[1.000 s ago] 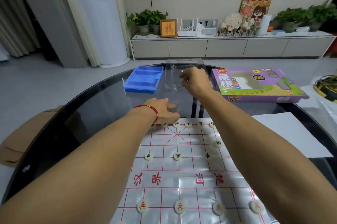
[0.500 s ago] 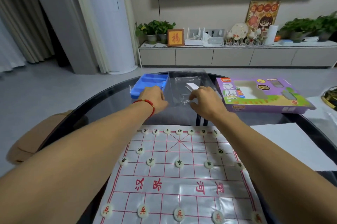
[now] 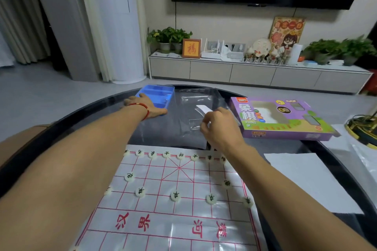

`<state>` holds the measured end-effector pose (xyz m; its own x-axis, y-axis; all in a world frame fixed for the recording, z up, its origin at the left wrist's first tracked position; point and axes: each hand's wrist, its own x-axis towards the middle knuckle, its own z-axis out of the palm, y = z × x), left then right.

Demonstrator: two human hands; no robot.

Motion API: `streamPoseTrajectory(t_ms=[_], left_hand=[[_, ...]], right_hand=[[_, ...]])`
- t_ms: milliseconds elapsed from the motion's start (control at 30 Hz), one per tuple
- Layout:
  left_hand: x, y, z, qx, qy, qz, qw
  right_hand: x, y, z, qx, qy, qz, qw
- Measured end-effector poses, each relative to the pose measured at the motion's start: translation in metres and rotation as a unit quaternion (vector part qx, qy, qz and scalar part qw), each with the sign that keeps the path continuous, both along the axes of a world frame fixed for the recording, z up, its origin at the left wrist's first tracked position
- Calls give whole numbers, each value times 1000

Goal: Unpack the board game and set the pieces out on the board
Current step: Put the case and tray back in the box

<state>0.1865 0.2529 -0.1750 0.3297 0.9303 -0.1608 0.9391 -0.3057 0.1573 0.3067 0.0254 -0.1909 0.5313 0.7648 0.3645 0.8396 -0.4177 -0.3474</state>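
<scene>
The paper board (image 3: 175, 199) is lying spread on the near part of the dark glass counter (image 3: 85, 116), and the black-marked pieces (image 3: 175, 196) are sitting on its far rows, one back-row point being seemingly still unfilled. Beyond the board, the blue tray (image 3: 157, 95) is being touched at its near edge by the left hand (image 3: 150, 106), whose fingers are lying fairly straight over the rim; whether anything is being gripped cannot be told. The right hand (image 3: 219, 126) is being held curled over the clear plastic cover (image 3: 195, 108), its fingertips appearing to be pinching the film (the contact itself is being hidden by the knuckles). The purple game box (image 3: 281, 120) is lying to the right, well apart from the board.

The step in hand is judged to be the clearing or searching of the packaging. It would be done well if the tray is being steadied flat while the film is being lifted slowly, so that any loose piece is not being flicked off the counter, and if the sleeves and forearms are being kept above the board so the set rows are not being disturbed
</scene>
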Motion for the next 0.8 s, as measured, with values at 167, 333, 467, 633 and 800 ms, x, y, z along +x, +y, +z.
streamPoseTrajectory(t_ms=[167,333,467,633,800], left_hand=[[-15,-12,9,51,-34,47,997],[-51,-24,28,121,-80,23,989],[-86,-20,36,165,-135,-8,977],[-117,-24,53,186,-192,-57,962],[-135,-35,62,191,-196,-76,959]], right_hand=[[-5,0,3,-2,12,-52,999],[-18,0,25,-72,38,-237,968],[-13,7,35,-158,86,-260,949],[-12,15,31,-57,234,-285,928],[-9,21,26,-15,286,-303,909]])
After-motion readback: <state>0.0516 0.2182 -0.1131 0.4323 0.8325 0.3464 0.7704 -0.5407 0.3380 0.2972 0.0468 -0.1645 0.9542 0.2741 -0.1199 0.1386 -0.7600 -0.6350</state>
